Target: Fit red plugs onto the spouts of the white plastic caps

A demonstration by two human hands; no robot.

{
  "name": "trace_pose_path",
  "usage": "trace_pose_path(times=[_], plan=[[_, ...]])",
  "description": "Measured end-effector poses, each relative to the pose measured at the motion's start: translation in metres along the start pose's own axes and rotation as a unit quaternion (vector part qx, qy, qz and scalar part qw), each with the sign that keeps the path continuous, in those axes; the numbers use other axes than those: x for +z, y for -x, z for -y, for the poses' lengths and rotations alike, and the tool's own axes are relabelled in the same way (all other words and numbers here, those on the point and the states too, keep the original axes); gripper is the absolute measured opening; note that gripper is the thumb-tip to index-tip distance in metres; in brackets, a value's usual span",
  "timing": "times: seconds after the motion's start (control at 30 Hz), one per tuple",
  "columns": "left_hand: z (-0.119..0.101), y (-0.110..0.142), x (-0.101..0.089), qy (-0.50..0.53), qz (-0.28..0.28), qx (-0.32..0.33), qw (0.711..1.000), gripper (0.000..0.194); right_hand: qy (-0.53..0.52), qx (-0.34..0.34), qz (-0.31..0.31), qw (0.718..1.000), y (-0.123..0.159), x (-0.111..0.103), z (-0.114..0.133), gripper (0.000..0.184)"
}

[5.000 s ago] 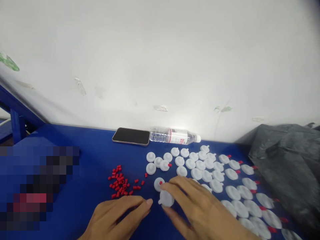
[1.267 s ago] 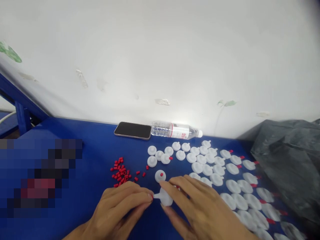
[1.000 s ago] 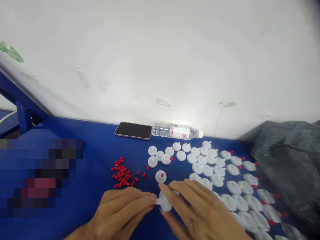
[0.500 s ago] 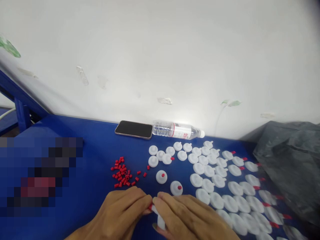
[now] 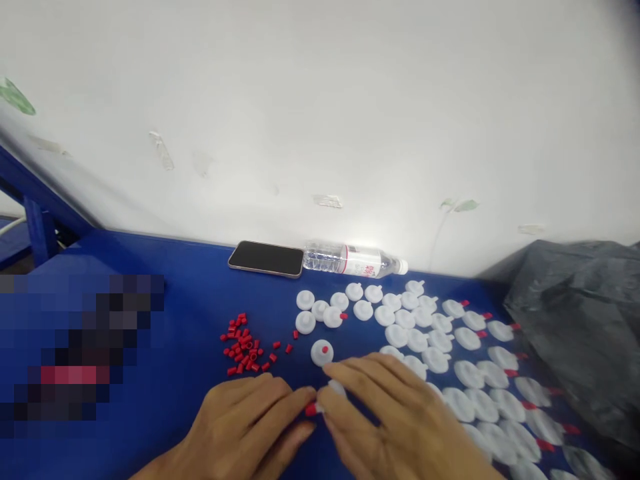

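My left hand (image 5: 250, 423) is at the bottom centre, its thumb and index finger apart beside a red cap (image 5: 311, 409). That cap sits at the tip of a white disc-shaped plastic piece (image 5: 337, 387). My right hand (image 5: 395, 410) pinches this piece between thumb and fingers, which cover most of it. Just beyond, a white disc (image 5: 318, 355) with a red cap on its nozzle lies on the blue table (image 5: 190, 320). A pile of small red caps (image 5: 245, 347) lies past my left hand.
Many white discs (image 5: 435, 360) spread to the right, those at the far right with red caps. A phone (image 5: 266, 259) and a plastic bottle (image 5: 357, 260) lie along the white wall (image 5: 320, 120). A dark plastic bag (image 5: 580, 327) stands at the right edge.
My left thumb and index finger have parted from the red cap. My right hand has shifted slightly up and away with the white piece, now covering one of the nearer discs.
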State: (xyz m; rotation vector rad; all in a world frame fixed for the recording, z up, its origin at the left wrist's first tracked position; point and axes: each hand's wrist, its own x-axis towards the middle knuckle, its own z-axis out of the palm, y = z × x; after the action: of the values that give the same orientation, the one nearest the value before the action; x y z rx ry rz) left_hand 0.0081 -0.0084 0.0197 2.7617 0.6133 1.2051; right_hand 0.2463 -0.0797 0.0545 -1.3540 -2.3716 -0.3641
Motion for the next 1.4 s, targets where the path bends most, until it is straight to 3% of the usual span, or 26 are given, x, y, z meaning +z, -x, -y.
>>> trace_pose_path(times=[0.13,0.23,0.37,0.5,0.7,0.83,0.97,1.1,1.2,1.4], plan=[[0.015,0.005,0.003,-0.068,-0.009,-0.031,0.997,0.017,-0.003,0.071,0.01,0.997,-0.012,-0.014,-0.025,0.028],[0.022,0.006,0.001,-0.125,0.005,-0.052,0.991,0.013,0.004,0.083,0.03,0.996,-0.013,-0.019,-0.047,0.024],[0.022,0.002,-0.001,-0.192,0.041,-0.064,0.978,0.019,-0.012,0.118,0.072,0.99,-0.011,-0.016,-0.065,0.018],[0.023,-0.001,0.0,-0.23,0.066,-0.061,0.969,0.028,-0.016,0.101,0.109,0.989,-0.012,-0.01,-0.071,0.014],[0.026,-0.001,0.003,-0.225,0.065,-0.051,0.971,0.031,0.04,0.109,0.107,0.987,0.0,-0.023,-0.085,0.021],[0.023,0.002,0.006,-0.178,0.035,-0.049,0.982,0.025,0.053,0.107,0.183,0.976,0.006,-0.026,-0.083,0.031],[0.019,0.006,0.007,-0.11,0.004,-0.035,0.993,0.017,0.051,0.115,0.24,0.963,0.003,-0.019,-0.075,0.026],[0.018,0.011,0.005,-0.064,-0.003,-0.024,0.998,0.024,0.055,0.115,0.235,0.964,0.003,-0.019,-0.072,0.024],[0.019,0.015,0.003,-0.045,-0.007,-0.018,0.999,0.028,0.032,0.116,0.174,0.977,0.004,-0.025,-0.069,0.019],[0.021,0.022,0.002,-0.012,-0.006,-0.012,1.0,0.039,-0.072,0.137,0.073,0.985,-0.002,-0.034,-0.039,0.031]])
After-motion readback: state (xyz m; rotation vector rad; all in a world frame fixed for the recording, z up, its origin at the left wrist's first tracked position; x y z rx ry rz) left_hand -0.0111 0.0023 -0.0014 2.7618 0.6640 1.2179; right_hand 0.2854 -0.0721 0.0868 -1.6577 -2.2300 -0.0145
